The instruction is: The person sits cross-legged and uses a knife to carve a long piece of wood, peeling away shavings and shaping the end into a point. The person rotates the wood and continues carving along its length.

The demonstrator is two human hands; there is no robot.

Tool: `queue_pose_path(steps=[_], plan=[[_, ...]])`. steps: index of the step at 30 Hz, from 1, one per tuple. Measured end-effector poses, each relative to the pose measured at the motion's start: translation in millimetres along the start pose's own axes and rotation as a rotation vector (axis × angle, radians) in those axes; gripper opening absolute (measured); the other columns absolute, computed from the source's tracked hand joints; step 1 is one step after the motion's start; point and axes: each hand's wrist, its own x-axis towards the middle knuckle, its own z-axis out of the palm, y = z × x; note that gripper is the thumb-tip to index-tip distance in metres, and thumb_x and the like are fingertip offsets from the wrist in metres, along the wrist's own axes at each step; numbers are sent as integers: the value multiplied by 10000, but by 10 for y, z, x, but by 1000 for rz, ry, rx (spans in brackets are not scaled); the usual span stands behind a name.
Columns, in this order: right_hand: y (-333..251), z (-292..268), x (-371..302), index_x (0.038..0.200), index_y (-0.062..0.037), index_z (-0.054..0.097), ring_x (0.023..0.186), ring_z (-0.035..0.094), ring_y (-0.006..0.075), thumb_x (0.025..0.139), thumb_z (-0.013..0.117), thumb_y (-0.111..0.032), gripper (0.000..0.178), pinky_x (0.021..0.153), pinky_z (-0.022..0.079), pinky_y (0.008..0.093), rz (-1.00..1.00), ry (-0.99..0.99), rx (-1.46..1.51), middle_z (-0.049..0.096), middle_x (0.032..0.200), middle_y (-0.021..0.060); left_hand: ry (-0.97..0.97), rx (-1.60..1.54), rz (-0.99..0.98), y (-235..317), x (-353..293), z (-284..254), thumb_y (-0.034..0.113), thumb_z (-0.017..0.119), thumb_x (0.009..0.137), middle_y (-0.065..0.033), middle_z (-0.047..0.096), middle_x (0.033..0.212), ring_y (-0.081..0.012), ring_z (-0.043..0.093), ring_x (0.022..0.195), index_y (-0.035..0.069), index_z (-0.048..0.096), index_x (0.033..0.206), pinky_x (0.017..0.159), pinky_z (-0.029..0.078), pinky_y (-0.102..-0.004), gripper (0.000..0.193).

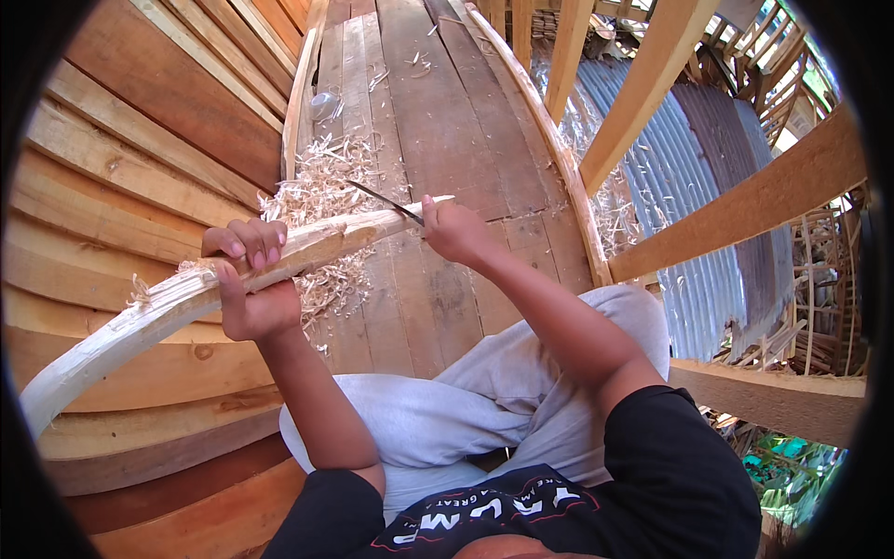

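A long, pale, peeled wooden pole runs from the lower left up to a tapered tip near the middle of the view. My left hand is closed around its middle, thumb below and fingers over the top. Near the tip, my right hand is closed on a knife, whose handle is hidden in the fist. The thin dark knife blade points up and left, and lies across the pole's tapered end. Ragged fibres stick up along the pole's upper side left of my left hand.
Curled wood shavings heap on the plank floor beyond the pole. A clear plastic container lies farther off. Stacked boards wall the left side. On the right is a timber railing, with corrugated metal sheets beyond it. My crossed legs are below.
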Motion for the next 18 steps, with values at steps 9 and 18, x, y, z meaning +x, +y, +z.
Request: queue_pose_path(steps=[9,18], plan=[[4,-120,56,743,10,692,848,638,403,995,258,-465,691,809,470,508,98,-357,409,668,788,230,100,191,63,-33,6,197,189,559,822,-12,370,670,-138,377,649,121,373,764,656,329,-309,206],[-626,-269,-402,761,28,667,827,612,481,963,304,-363,570,783,468,539,12,14,-37,642,846,286,74,136,63,-28,-71,150,158,533,769,-3,341,618,-126,354,593,134,349,735,626,312,-300,189]])
